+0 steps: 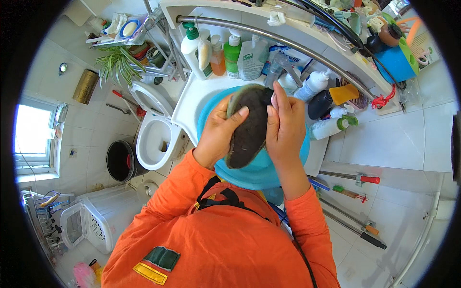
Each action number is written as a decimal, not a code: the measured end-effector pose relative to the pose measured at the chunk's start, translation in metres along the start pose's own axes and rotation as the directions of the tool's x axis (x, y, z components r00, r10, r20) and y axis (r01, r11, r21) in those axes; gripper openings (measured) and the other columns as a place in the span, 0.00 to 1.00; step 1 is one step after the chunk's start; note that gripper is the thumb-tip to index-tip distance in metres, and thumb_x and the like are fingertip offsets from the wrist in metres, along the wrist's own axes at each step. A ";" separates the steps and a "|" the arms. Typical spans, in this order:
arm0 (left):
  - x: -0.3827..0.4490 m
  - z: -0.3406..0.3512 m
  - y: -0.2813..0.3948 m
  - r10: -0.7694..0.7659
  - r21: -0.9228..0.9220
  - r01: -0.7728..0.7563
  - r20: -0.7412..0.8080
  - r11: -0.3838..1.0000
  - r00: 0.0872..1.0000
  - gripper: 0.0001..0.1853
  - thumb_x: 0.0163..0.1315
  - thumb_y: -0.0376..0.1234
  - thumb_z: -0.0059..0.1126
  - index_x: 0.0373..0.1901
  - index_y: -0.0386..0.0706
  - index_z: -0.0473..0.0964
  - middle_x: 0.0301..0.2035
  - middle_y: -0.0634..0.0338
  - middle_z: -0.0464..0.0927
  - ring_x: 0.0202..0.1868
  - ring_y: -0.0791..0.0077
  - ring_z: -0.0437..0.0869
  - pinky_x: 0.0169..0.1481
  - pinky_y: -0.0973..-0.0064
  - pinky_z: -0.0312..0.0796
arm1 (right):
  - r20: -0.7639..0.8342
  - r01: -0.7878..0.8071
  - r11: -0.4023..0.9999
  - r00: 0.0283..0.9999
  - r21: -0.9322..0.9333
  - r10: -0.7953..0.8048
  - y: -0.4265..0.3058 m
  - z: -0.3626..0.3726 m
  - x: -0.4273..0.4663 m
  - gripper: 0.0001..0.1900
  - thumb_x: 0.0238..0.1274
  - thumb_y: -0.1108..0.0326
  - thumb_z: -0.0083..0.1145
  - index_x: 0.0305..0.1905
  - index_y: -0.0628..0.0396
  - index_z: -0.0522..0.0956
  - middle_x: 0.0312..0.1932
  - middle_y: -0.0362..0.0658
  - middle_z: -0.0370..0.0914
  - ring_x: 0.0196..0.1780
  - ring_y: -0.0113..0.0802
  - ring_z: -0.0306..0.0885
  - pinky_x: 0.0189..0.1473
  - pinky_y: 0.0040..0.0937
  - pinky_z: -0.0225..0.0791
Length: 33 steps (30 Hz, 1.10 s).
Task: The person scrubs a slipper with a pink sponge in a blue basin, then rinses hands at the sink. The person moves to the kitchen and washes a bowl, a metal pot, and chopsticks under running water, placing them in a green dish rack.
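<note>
A dark brown, sole-shaped item (pixel 248 126) with a fuzzy olive rim, probably a slipper seen from its underside, is held up in front of me. My left hand (pixel 221 129) grips its left edge, thumb lying across the dark face. At the upper right edge, my right hand (pixel 286 124) pinches it between thumb and fingers, beside a black patch. Something small and pale shows between those fingers, too hidden to name. Below both hands is a light blue plastic basin (pixel 252 176), set on the white washbasin (pixel 185 104). What the basin holds is mostly covered.
Pump bottles, including a green one (pixel 232 54), line the back beside a faucet (pixel 282 70). A metal rail (pixel 273 34) runs above them. To the left are a toilet (pixel 155 144) and a black bin (pixel 120 160). Long-handled tools (pixel 354 225) lean at right.
</note>
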State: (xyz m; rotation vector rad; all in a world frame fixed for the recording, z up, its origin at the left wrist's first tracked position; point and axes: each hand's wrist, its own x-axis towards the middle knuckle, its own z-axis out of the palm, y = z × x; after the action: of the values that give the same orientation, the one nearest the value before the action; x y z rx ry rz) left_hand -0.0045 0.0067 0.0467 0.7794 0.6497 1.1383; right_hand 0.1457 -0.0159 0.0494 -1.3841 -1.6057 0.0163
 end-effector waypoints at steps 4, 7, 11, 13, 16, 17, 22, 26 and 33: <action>0.017 -0.011 0.001 0.027 -0.312 -0.053 -0.090 0.949 0.996 0.21 0.73 0.36 0.51 0.64 0.38 0.66 0.56 0.49 0.77 0.57 0.58 0.80 0.64 0.60 0.73 | 0.103 -0.081 0.991 0.992 0.103 0.070 0.001 0.016 -0.054 0.26 0.65 0.70 0.57 0.68 0.53 0.71 0.40 0.45 0.76 0.40 0.40 0.73 0.41 0.34 0.69; 0.032 -0.032 -0.002 -0.014 -0.473 -0.066 -0.162 0.879 0.987 0.22 0.72 0.41 0.52 0.62 0.36 0.68 0.56 0.48 0.78 0.56 0.55 0.81 0.65 0.56 0.71 | 0.220 -0.193 0.970 0.963 0.148 0.158 0.000 0.021 -0.078 0.26 0.68 0.71 0.54 0.71 0.54 0.68 0.44 0.48 0.72 0.44 0.38 0.72 0.46 0.33 0.69; 0.029 -0.042 0.004 -0.085 -0.642 -0.041 -0.164 0.766 0.983 0.25 0.71 0.44 0.55 0.60 0.35 0.71 0.56 0.47 0.78 0.57 0.54 0.80 0.66 0.54 0.70 | 0.129 -0.297 0.887 0.955 0.354 0.268 0.011 0.020 -0.058 0.25 0.72 0.70 0.51 0.71 0.56 0.66 0.44 0.47 0.69 0.46 0.35 0.71 0.52 0.31 0.68; 0.024 -0.036 0.000 -0.081 -0.642 -0.046 -0.167 0.766 0.983 0.27 0.70 0.45 0.55 0.61 0.35 0.69 0.57 0.47 0.77 0.57 0.55 0.80 0.66 0.55 0.69 | 0.135 -0.278 0.875 0.960 0.396 0.244 0.006 0.019 -0.033 0.25 0.72 0.70 0.51 0.71 0.56 0.66 0.44 0.47 0.69 0.48 0.35 0.72 0.52 0.31 0.68; 0.007 -0.015 -0.013 -0.064 -0.540 -0.021 -0.139 0.842 0.988 0.29 0.72 0.48 0.48 0.66 0.37 0.66 0.60 0.47 0.74 0.59 0.56 0.78 0.68 0.58 0.68 | 0.085 -0.264 0.847 0.964 0.461 0.253 -0.001 0.031 -0.022 0.24 0.75 0.68 0.48 0.72 0.55 0.65 0.49 0.44 0.70 0.51 0.31 0.70 0.57 0.27 0.64; -0.001 -0.007 -0.021 -0.050 -0.474 0.003 -0.086 0.881 0.995 0.28 0.73 0.47 0.47 0.66 0.37 0.65 0.62 0.49 0.73 0.61 0.57 0.77 0.68 0.58 0.68 | 0.033 -0.231 0.842 0.969 0.488 0.246 -0.002 0.036 -0.019 0.24 0.75 0.68 0.48 0.72 0.55 0.65 0.49 0.44 0.70 0.51 0.31 0.70 0.57 0.28 0.64; -0.013 0.003 -0.032 -0.067 -0.437 0.067 0.015 0.897 0.998 0.31 0.74 0.51 0.40 0.71 0.42 0.60 0.67 0.53 0.67 0.68 0.58 0.69 0.73 0.55 0.61 | 0.061 0.157 0.985 0.985 0.072 -0.162 -0.024 0.035 -0.009 0.23 0.64 0.68 0.57 0.65 0.53 0.75 0.41 0.44 0.74 0.40 0.40 0.73 0.42 0.36 0.66; -0.006 -0.013 -0.021 -0.087 -0.665 0.119 0.082 0.738 0.993 0.33 0.75 0.55 0.31 0.73 0.44 0.56 0.70 0.54 0.63 0.70 0.55 0.65 0.72 0.41 0.57 | 0.180 0.204 0.978 0.961 0.042 -0.208 -0.032 0.026 -0.045 0.22 0.64 0.68 0.58 0.63 0.52 0.77 0.37 0.42 0.74 0.38 0.40 0.72 0.39 0.37 0.65; -0.011 -0.001 -0.040 -0.204 -0.543 0.128 -0.083 0.830 0.975 0.34 0.76 0.55 0.30 0.73 0.42 0.56 0.70 0.52 0.61 0.70 0.52 0.63 0.73 0.49 0.59 | 0.046 0.119 0.993 0.992 -0.015 -0.118 -0.020 0.031 -0.011 0.21 0.63 0.68 0.56 0.61 0.49 0.78 0.33 0.44 0.67 0.36 0.43 0.70 0.36 0.39 0.64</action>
State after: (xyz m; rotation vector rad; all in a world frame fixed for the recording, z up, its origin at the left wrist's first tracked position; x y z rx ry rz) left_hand 0.0135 -0.0123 0.0143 0.1593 0.4650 1.1427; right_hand 0.1096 -0.0141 0.0380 -1.3079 -1.7271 -0.0368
